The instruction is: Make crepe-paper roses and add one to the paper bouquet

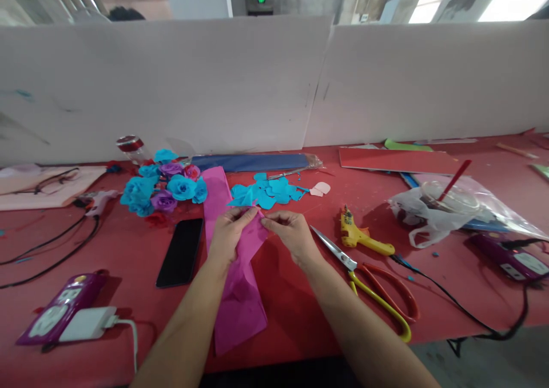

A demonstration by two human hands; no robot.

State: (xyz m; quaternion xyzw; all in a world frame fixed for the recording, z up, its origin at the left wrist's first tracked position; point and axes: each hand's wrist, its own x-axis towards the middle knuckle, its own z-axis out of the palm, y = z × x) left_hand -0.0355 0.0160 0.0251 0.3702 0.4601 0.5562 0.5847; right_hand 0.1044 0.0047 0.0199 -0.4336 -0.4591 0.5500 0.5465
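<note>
Both hands are on the pink crepe paper strip (240,305), which lies flat on the red table (291,302) dead centre in front of the person. Its long axis runs near-to-far: the near end is at the table edge and the far end reaches up beside the paper flowers (165,190). The strip kinks slightly at the grip point. Left hand (229,236) sits on top of the strip, fingers closed and pinching the paper at its right edge. Right hand (290,233) comes in from the right, off the strip, thumb and forefinger closed on the same edge. The fingertips of both hands nearly touch there, so the pinch point is about mid-length on the strip's right side, equally near both hands. The forearms converge on it from below. I can't tell whether there's a fold or a tear between the fingers; it's too small. Just beyond the hands is a pile of blue paper petals (266,192), apart from the strip. A black phone (180,252) lies just left of the strip, parallel to it. The scissors (364,276) are right of the right wrist, blades pointing up-left toward that hand. A yellow glue gun (360,236) lies just past them. A purple power strip (60,313) is far left, well clear.
</note>
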